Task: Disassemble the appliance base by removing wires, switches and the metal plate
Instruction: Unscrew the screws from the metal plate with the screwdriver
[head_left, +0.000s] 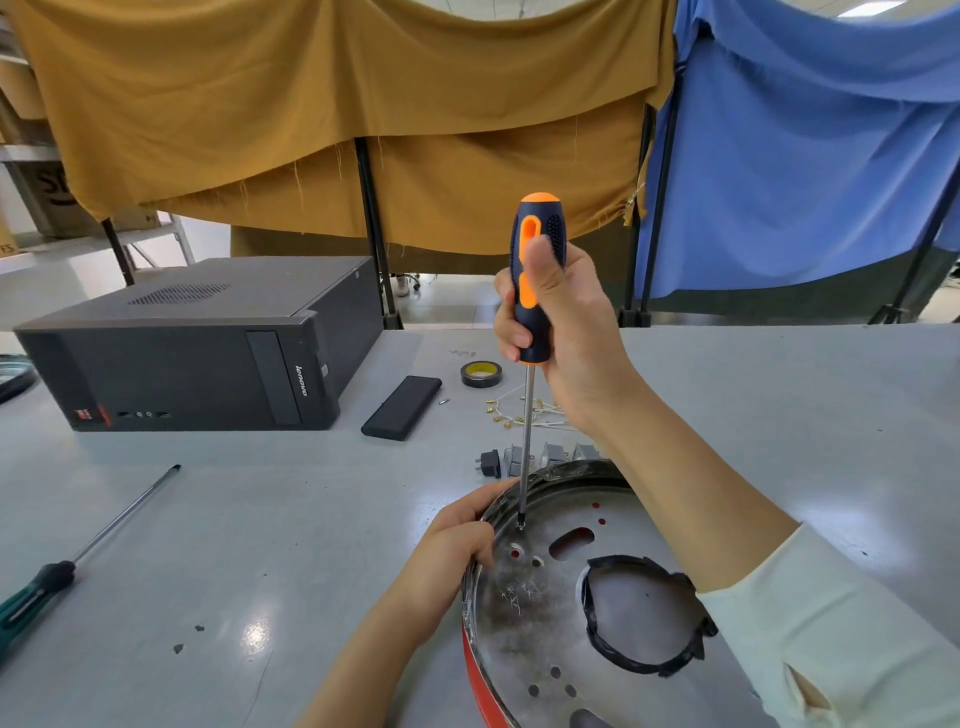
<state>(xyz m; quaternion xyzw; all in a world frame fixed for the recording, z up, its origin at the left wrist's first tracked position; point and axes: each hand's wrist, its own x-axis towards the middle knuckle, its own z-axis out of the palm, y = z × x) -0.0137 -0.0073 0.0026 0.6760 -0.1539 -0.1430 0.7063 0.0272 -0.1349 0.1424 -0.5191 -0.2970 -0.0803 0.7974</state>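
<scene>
At the near right of the grey tabletop (260, 519), the round red-walled appliance base (475, 670) with its holed metal plate (540, 613) is gripped at the left rim by the left hand (452, 551). An orange-and-black screwdriver (532, 291), clasped by the right hand (561, 332), is set tip-down on a screw in the plate. Behind lie grey switches (550, 457) and white wires (524, 413).

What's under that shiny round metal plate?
A red appliance base peeks out under the metal plate's left edge, and red shows through some holes. Whatever else sits beneath is covered by the plate.
</scene>
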